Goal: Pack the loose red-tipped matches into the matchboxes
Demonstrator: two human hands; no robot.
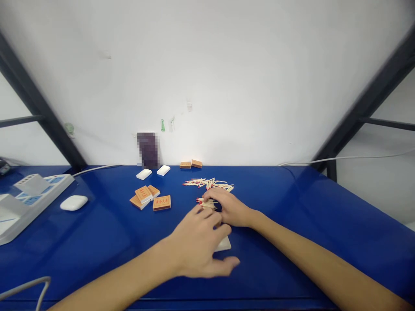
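Note:
Red-tipped matches are gathered in a small bunch between my two hands, over the blue table. My right hand curls around their far and right side, with its fingers bent against them. On the near side is my left hand, its fingers spread and its thumb stretched out to the right. Its fingertips reach close to the bunch; whether they touch it I cannot tell. Beneath the left hand a white box piece shows in part, the rest covered. More loose matches lie in a scattered heap just beyond my right hand.
Several orange matchboxes lie left of my hands. Two white box pieces and two small orange boxes sit near the wall. A white rounded case and a power strip are at the left.

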